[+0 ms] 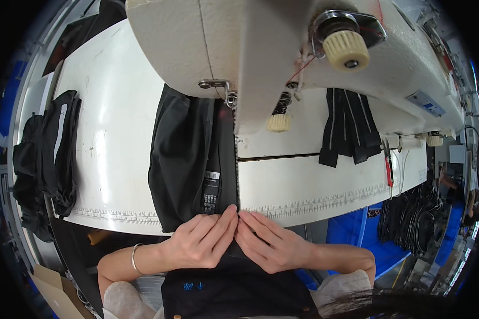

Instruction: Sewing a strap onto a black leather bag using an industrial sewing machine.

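Observation:
A black fabric piece point(178, 154) lies on the white sewing table, reaching from under the sewing machine head point(181, 42) to the table's front edge. Along its right side runs a dark zipper point(237, 175). Near that edge a black label point(211, 194) with white print shows. My left hand point(206, 239) is closed, thumb and fingers pinching the near end of the zipper edge. Right beside it, my right hand point(274, 242) pinches the same end, its fingertips almost touching the left ones. The exact bit between the fingertips is mostly hidden. The needle area is hidden behind the machine.
Folded black fabric pieces point(45, 165) hang over the table's left edge. Black zipper strips point(351, 127) lie to the right, near red-handled scissors point(388, 165). A printed ruler point(324, 198) follows the front edge. Below right, a blue bin point(351, 228) stands beside many hanging black strips point(410, 218).

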Available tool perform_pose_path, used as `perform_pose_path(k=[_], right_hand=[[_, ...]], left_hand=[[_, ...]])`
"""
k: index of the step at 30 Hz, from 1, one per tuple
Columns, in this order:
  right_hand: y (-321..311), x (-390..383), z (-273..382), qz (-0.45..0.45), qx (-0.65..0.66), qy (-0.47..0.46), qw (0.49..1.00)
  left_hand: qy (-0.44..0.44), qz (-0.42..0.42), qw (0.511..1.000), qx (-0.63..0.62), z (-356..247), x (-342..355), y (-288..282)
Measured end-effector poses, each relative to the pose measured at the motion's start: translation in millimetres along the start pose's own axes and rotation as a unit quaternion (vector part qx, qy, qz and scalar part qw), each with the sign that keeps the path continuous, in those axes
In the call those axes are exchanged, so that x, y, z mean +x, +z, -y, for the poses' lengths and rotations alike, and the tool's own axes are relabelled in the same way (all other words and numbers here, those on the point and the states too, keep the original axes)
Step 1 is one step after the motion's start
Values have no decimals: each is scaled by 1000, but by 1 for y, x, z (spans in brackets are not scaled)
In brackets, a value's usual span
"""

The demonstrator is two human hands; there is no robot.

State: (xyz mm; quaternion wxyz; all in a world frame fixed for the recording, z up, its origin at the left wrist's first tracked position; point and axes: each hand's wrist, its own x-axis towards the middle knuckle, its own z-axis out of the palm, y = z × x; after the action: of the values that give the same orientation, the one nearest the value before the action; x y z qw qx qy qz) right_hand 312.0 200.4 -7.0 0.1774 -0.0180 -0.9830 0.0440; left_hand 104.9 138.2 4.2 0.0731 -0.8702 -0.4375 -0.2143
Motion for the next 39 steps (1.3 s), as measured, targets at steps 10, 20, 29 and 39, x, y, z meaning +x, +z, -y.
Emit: perform_pose_path(k=[10,20,29,39], right_hand=[[-8,10,-12,31,-26,8,999],[2,33,-68,66,-13,29,997],[18,49,-111,-22,49,24,998],[27,39,-119,-88,154,88,980]], left_hand=[[-13,-2,999,-43,17,11,5],[-28,-36,996,-78,78,44,10],[-82,4,988,-128,112,37,38],[-219,45,955,-193,108,30,17]])
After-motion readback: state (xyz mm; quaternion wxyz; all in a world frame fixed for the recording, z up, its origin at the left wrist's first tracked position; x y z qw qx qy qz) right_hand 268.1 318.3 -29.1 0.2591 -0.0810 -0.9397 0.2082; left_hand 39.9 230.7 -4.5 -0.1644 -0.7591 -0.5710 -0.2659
